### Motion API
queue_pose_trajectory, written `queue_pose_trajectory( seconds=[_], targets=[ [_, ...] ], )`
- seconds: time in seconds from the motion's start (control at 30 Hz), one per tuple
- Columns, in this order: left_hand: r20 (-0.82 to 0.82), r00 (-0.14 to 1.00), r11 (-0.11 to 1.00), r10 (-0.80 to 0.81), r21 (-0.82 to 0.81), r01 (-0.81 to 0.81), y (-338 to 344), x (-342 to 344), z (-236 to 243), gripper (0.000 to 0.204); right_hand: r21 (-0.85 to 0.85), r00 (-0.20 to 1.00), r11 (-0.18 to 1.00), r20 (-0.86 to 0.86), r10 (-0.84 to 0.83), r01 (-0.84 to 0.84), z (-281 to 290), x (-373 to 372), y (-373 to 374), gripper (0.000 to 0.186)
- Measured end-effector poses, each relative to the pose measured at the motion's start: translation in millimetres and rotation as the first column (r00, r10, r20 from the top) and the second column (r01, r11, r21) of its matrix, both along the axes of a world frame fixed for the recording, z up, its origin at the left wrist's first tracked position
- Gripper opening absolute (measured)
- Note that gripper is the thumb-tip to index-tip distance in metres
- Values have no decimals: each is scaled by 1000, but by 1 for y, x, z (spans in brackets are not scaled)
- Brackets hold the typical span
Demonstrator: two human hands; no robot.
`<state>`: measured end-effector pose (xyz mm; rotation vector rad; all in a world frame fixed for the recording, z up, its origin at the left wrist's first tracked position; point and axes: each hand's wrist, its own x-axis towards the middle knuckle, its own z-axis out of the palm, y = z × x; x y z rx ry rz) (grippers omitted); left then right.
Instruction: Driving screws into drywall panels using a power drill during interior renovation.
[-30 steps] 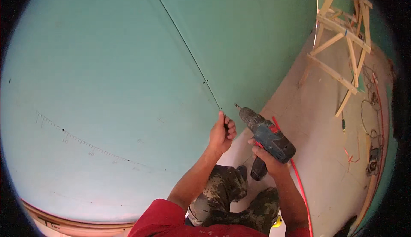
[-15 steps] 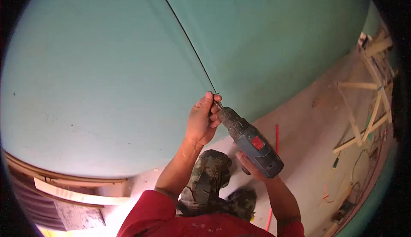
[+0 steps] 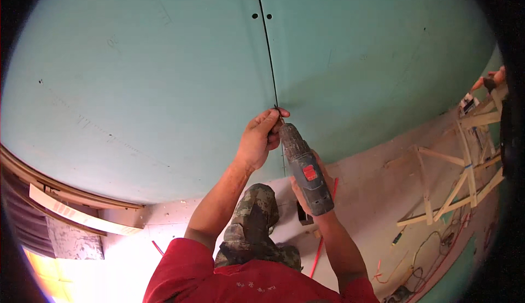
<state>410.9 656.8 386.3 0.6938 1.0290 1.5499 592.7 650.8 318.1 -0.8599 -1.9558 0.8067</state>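
My left hand [image 3: 258, 139] is closed at the dark vertical seam in the pale green wall board [image 3: 136, 57], pinching a small dark screw [image 3: 277, 111] between thumb and fingers. My right hand [image 3: 303, 185] grips a dark blue cordless drill [image 3: 306, 174] with a red patch. Its tip points up the seam and meets the screw at my left fingertips; the exact contact is partly hidden. Two dark holes [image 3: 255, 16] sit either side of the seam above my hands. My camouflage-clad leg [image 3: 251, 210] shows below, between my forearms.
A wooden trestle frame [image 3: 437, 188] stands on the pale floor [image 3: 361, 210] at right, with cables [image 3: 415, 270] nearby. Red rods [image 3: 317, 256] lie behind my forearms. At lower left are curved wooden strips [image 3: 87, 210]. A reddish shape [image 3: 486, 84] at the far right edge is unclear.
Since a second ago the drill has moved left to my left fingers, and both have risen along the seam. My view has turned, bringing the wooden strips at lower left into sight.
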Motion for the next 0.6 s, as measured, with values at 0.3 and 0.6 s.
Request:
queue_pose_trajectory(
  seconds=[0.3, 0.6],
  targets=[
    [123, 991, 995, 44, -99, -31, -17, -5, 1, 24, -547, 958, 792, -235, 163, -269, 20, -3, -4, 43],
    [495, 812, 933, 308, -323, -158, -57, -32, -134, 16, -374, 969, 903, -203, 143, -212, 15, -11, -8, 49]
  ],
)
